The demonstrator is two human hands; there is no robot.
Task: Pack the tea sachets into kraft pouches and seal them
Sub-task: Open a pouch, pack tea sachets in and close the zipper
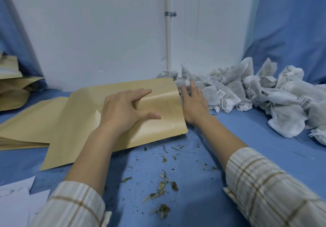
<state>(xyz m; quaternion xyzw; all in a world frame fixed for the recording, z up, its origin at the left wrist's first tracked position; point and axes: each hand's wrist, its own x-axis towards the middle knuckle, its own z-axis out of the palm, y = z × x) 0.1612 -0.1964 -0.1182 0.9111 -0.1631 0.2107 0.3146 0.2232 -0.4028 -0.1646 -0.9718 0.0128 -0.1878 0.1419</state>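
The left hand (123,109) grips the mouth of a pouch (112,121) lying mid-desk. Beside that mouth, the right hand (193,103) reaches, fingers straight, into the sachets (247,89) heaped toward the far right edge. A loose grip could let the mouth close, spilling sachets onto the desk (202,156).
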